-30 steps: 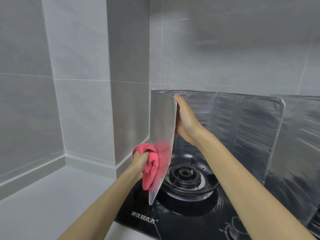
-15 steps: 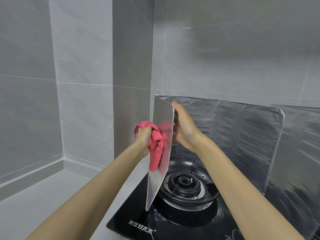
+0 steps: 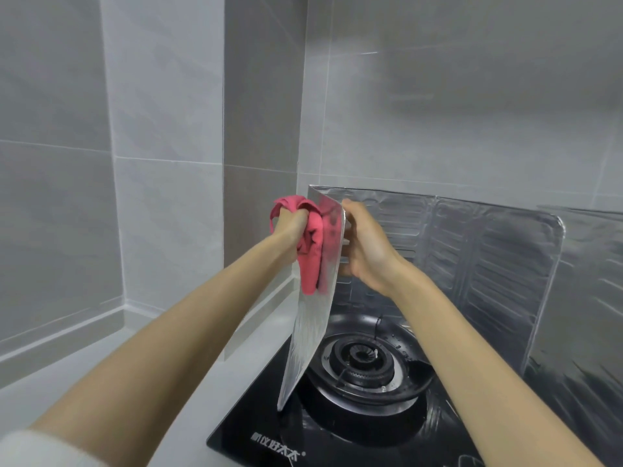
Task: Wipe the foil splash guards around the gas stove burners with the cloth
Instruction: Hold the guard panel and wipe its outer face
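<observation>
A folding foil splash guard stands around the black gas stove (image 3: 256, 443). Its left panel (image 3: 308, 342) is seen nearly edge-on, and ribbed back panels (image 3: 485, 264) run along the wall. My left hand (image 3: 290, 227) grips a bunched pink cloth (image 3: 312, 261) and presses it against the outer face of the left panel near its top. My right hand (image 3: 362, 246) holds that panel from the burner side, its fingers hidden behind the foil. The left burner (image 3: 362, 360) sits just below.
Grey tiled walls meet in a corner just left of the stove. A pale countertop (image 3: 141, 362) stretches to the left and front. Another foil panel (image 3: 593, 298) stands at the far right.
My left hand has carried the cloth up the left panel's outer face, from near its bottom to its top. My right hand has kept its hold on the panel.
</observation>
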A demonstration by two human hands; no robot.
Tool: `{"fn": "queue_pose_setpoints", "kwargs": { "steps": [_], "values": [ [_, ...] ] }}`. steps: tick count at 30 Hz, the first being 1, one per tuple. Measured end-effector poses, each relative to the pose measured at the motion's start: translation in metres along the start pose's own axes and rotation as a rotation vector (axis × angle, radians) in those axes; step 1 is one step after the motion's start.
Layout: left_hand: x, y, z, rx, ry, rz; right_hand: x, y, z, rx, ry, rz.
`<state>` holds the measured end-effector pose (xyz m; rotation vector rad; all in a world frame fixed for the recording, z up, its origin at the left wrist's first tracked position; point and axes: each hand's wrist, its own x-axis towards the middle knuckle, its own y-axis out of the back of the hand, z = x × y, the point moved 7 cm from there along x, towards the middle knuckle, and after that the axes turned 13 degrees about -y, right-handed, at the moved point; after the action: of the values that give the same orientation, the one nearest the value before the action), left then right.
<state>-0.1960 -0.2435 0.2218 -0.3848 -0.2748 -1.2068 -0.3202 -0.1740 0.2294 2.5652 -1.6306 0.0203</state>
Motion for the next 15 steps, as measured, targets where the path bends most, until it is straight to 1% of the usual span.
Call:
{"fn": "queue_pose_setpoints", "kwargs": {
  "steps": [4,11,12,15],
  "values": [
    [-0.013,0.002,-0.053,0.066,0.148,-0.032,-0.003,0.0,0.001,-0.007,0.002,-0.022],
    [-0.051,0.019,-0.125,0.124,0.312,-0.05,-0.004,-0.003,0.002,0.006,0.024,-0.056],
    [-0.055,0.022,-0.134,0.125,0.343,-0.047,-0.003,-0.002,0.003,0.007,0.022,-0.05],
    [-0.065,0.022,-0.142,0.025,0.39,-0.059,-0.005,-0.001,0.002,0.02,0.026,-0.036]
  ]
}}
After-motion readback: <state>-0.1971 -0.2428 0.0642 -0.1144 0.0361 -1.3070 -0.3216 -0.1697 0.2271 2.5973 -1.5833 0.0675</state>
